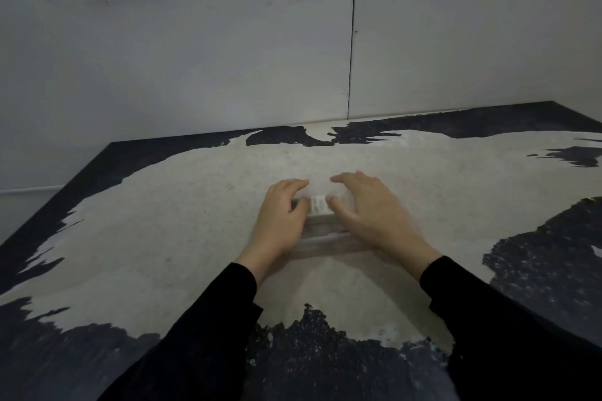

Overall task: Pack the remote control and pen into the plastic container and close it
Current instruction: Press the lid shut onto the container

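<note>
A clear plastic container point(325, 238) lies on the table between my two hands, its lid on top. A white label point(318, 204) shows through or on the lid near the far end. My left hand point(281, 221) rests on the container's left side, fingers curled over the top. My right hand point(371, 212) lies over the right side, fingers spread and bent down onto the lid. A dark sliver point(294, 203) shows by my left fingers; I cannot tell if it is the remote control. The pen is not visible.
The table point(163, 221) has a worn black surface with a large pale scraped patch. A grey panelled wall point(228, 42) stands close behind its far edge. Black sleeves cover both forearms.
</note>
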A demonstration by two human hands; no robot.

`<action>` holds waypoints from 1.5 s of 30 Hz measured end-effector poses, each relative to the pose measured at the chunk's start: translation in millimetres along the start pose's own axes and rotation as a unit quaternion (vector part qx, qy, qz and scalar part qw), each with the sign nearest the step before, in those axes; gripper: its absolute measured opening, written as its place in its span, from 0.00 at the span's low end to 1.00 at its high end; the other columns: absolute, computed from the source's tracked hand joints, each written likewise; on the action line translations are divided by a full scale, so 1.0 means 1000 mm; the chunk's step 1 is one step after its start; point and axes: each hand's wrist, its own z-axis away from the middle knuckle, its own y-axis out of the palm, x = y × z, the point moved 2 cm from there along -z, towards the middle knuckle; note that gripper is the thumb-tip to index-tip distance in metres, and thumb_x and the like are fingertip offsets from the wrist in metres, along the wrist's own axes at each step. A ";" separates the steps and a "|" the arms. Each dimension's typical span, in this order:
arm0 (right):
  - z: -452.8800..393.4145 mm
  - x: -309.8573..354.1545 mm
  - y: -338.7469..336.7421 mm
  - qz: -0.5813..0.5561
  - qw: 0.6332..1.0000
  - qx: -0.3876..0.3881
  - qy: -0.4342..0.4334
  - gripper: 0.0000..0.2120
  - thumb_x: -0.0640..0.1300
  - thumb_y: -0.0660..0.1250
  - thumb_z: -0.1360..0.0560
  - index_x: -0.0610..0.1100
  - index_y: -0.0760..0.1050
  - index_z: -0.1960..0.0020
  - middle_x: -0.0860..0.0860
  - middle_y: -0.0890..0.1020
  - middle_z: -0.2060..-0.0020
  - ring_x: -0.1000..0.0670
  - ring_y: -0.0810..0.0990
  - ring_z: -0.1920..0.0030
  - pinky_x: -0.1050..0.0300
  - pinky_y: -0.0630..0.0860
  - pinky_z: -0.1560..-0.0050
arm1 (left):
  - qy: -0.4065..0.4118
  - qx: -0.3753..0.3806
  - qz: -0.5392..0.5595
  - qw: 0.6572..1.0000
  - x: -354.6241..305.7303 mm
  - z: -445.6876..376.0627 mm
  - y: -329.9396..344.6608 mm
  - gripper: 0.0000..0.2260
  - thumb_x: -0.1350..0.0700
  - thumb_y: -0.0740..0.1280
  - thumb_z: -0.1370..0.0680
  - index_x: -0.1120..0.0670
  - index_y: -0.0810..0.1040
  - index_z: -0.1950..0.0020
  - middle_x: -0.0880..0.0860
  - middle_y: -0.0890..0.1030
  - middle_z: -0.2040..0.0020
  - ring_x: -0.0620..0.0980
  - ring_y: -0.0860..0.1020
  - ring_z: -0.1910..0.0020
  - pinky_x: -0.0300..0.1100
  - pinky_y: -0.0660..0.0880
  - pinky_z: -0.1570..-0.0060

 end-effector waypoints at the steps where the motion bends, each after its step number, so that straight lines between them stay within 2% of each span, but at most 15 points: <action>1: 0.002 -0.001 -0.002 -0.031 0.999 -0.041 0.015 0.19 0.54 0.60 0.25 0.47 0.74 0.38 0.46 0.78 0.39 0.44 0.72 0.35 0.49 0.67 0.35 | -0.015 -0.018 0.047 0.999 -0.001 0.002 -0.002 0.15 0.59 0.61 0.23 0.53 0.76 0.38 0.52 0.75 0.36 0.49 0.70 0.34 0.43 0.64 0.31; 5: 0.008 -0.002 -0.007 -0.114 0.981 -0.155 0.037 0.07 0.42 0.64 0.26 0.43 0.80 0.52 0.47 0.84 0.55 0.46 0.81 0.54 0.54 0.74 0.52 | -0.045 -0.073 0.084 0.993 -0.004 0.007 -0.003 0.15 0.64 0.60 0.25 0.54 0.78 0.41 0.53 0.76 0.38 0.49 0.72 0.36 0.39 0.64 0.34; 10: 0.015 0.003 -0.009 -0.004 0.995 -0.100 -0.031 0.09 0.45 0.62 0.24 0.41 0.78 0.56 0.46 0.80 0.59 0.45 0.77 0.58 0.52 0.71 0.58 | -0.094 -0.079 0.068 0.990 -0.006 0.011 -0.005 0.14 0.62 0.59 0.24 0.53 0.76 0.41 0.53 0.74 0.37 0.49 0.72 0.40 0.37 0.64 0.41; 14: 0.030 -0.003 -0.009 0.041 0.995 -0.025 -0.083 0.15 0.54 0.57 0.22 0.45 0.74 0.44 0.50 0.78 0.47 0.50 0.75 0.48 0.54 0.72 0.45 | -0.155 -0.097 0.078 0.980 -0.007 0.017 -0.009 0.16 0.58 0.60 0.24 0.53 0.70 0.36 0.55 0.72 0.35 0.48 0.71 0.45 0.41 0.67 0.41; 17: 0.042 -0.013 -0.011 0.082 0.989 0.040 -0.118 0.27 0.64 0.48 0.23 0.49 0.67 0.34 0.52 0.73 0.35 0.52 0.70 0.37 0.56 0.62 0.32 | -0.205 -0.073 0.150 0.964 -0.005 0.026 -0.007 0.20 0.56 0.60 0.23 0.48 0.64 0.32 0.56 0.71 0.32 0.55 0.74 0.40 0.52 0.73 0.38; 19: 0.044 -0.021 -0.016 0.105 0.982 0.073 -0.136 0.33 0.67 0.43 0.25 0.49 0.64 0.30 0.51 0.69 0.30 0.51 0.65 0.30 0.54 0.55 0.29 | -0.207 -0.062 0.173 0.961 -0.006 0.031 -0.003 0.22 0.57 0.60 0.23 0.49 0.62 0.29 0.55 0.68 0.29 0.51 0.72 0.40 0.47 0.72 0.39; 21: 0.042 -0.033 -0.024 0.120 0.980 0.077 -0.140 0.31 0.65 0.44 0.25 0.49 0.64 0.30 0.49 0.68 0.29 0.48 0.64 0.28 0.50 0.57 0.28 | -0.195 -0.043 0.165 0.966 -0.010 0.032 0.002 0.23 0.57 0.61 0.23 0.50 0.62 0.28 0.55 0.68 0.29 0.47 0.70 0.42 0.41 0.70 0.43; 24: 0.039 -0.050 -0.036 0.129 0.980 0.049 -0.142 0.18 0.53 0.57 0.21 0.47 0.70 0.34 0.46 0.72 0.32 0.45 0.68 0.31 0.47 0.64 0.33 | -0.138 -0.016 0.112 0.984 -0.022 0.029 0.012 0.19 0.58 0.63 0.25 0.52 0.69 0.34 0.54 0.70 0.33 0.52 0.73 0.38 0.43 0.68 0.36; 26: 0.036 -0.062 -0.044 0.142 0.979 0.024 -0.144 0.14 0.47 0.62 0.22 0.44 0.73 0.38 0.44 0.77 0.38 0.42 0.74 0.37 0.46 0.70 0.40 | -0.029 -0.013 0.011 0.999 -0.038 0.025 0.022 0.10 0.59 0.65 0.26 0.54 0.77 0.45 0.55 0.71 0.37 0.52 0.70 0.36 0.33 0.61 0.38; 27: 0.035 -0.069 -0.049 0.154 0.978 0.010 -0.141 0.12 0.45 0.63 0.23 0.43 0.75 0.41 0.44 0.79 0.42 0.41 0.75 0.42 0.46 0.73 0.44 | 0.025 -0.003 -0.033 0.999 -0.046 0.022 0.029 0.08 0.59 0.65 0.26 0.55 0.78 0.48 0.55 0.74 0.39 0.52 0.71 0.37 0.33 0.62 0.40; 30: 0.030 -0.102 -0.072 0.182 0.978 -0.025 -0.096 0.08 0.43 0.63 0.23 0.41 0.77 0.48 0.44 0.79 0.51 0.41 0.76 0.51 0.45 0.74 0.54 | 0.122 0.046 -0.107 0.986 -0.072 0.005 0.062 0.11 0.55 0.63 0.24 0.55 0.78 0.45 0.56 0.79 0.42 0.55 0.74 0.39 0.42 0.67 0.38; 33: 0.024 -0.143 -0.097 0.188 0.979 -0.067 -0.030 0.07 0.42 0.65 0.24 0.40 0.77 0.50 0.44 0.78 0.54 0.43 0.75 0.53 0.46 0.76 0.57 | 0.192 0.055 -0.142 0.970 -0.099 -0.020 0.102 0.12 0.54 0.61 0.22 0.57 0.79 0.44 0.58 0.80 0.43 0.58 0.74 0.40 0.48 0.69 0.38; 36: 0.013 -0.182 -0.117 0.222 0.972 -0.069 0.046 0.07 0.40 0.66 0.25 0.42 0.77 0.48 0.46 0.78 0.53 0.45 0.77 0.53 0.51 0.78 0.56 | 0.236 0.065 -0.147 0.958 -0.129 -0.053 0.144 0.10 0.56 0.60 0.22 0.59 0.79 0.51 0.58 0.80 0.51 0.59 0.76 0.50 0.52 0.74 0.51; 40: -0.012 -0.240 -0.145 0.248 0.956 -0.065 0.146 0.10 0.44 0.61 0.24 0.42 0.75 0.46 0.44 0.79 0.54 0.42 0.78 0.55 0.47 0.78 0.54 | 0.246 0.099 -0.113 0.958 -0.166 -0.114 0.211 0.11 0.57 0.60 0.22 0.60 0.80 0.50 0.59 0.82 0.50 0.60 0.77 0.50 0.53 0.73 0.50; 45: -0.035 -0.321 -0.176 0.249 0.942 -0.013 0.225 0.20 0.57 0.57 0.23 0.51 0.69 0.34 0.44 0.76 0.39 0.40 0.75 0.41 0.37 0.68 0.37 | 0.268 0.166 -0.108 0.943 -0.203 -0.166 0.299 0.16 0.58 0.59 0.25 0.58 0.75 0.39 0.61 0.77 0.38 0.62 0.75 0.42 0.52 0.72 0.45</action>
